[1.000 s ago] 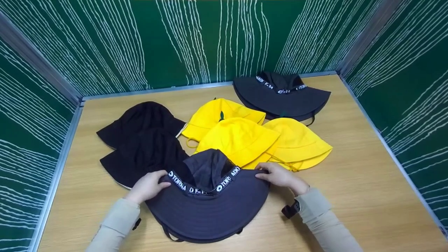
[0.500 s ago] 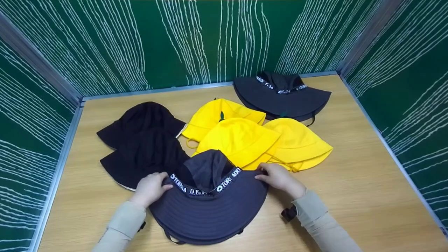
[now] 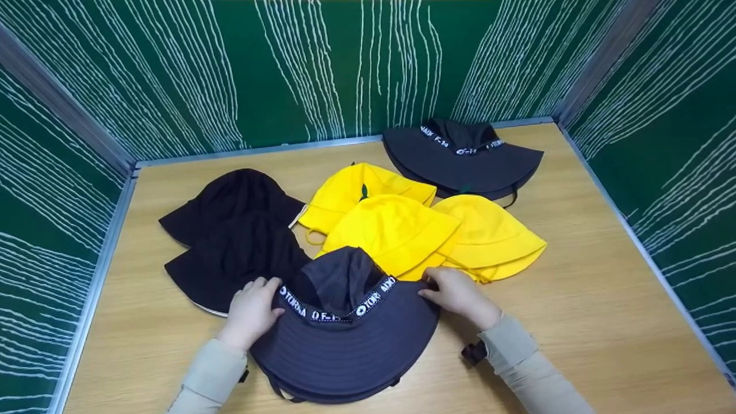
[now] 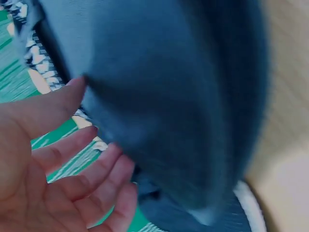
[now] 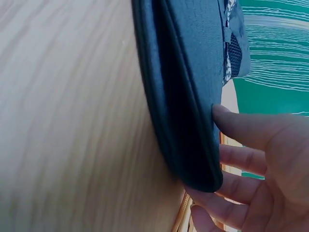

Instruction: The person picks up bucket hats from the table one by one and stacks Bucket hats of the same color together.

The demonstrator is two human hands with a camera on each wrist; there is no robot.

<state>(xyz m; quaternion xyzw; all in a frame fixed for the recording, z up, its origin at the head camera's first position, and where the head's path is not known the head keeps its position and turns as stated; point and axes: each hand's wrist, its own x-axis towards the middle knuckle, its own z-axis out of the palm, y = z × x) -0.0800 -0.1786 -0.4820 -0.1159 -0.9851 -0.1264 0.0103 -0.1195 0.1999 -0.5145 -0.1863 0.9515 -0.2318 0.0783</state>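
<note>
A dark grey wide-brimmed hat (image 3: 345,356) with a white-lettered band lies at the front of the table, crown away from the person. My left hand (image 3: 251,313) is at its left brim edge; in the left wrist view that hand (image 4: 72,164) has its thumb tip touching the brim (image 4: 154,96) and relaxed fingers at the edge. At the right brim edge, my right hand (image 3: 462,296) pinches the cloth. The right wrist view shows this hand (image 5: 270,169) with thumb on one side of the doubled brim (image 5: 198,96) and fingers partly behind it.
Two black hats (image 3: 238,259) overlap at the left. Several yellow hats (image 3: 391,230) lie in the middle, against the grey hat's crown. Another dark grey hat (image 3: 466,167) sits at the back right. Green walls (image 3: 287,69) with white lines enclose the wooden table (image 3: 592,276).
My left hand has moved slightly right, its fingers more raised, and the hat's left brim edge has shifted inward. My right hand has moved slightly left.
</note>
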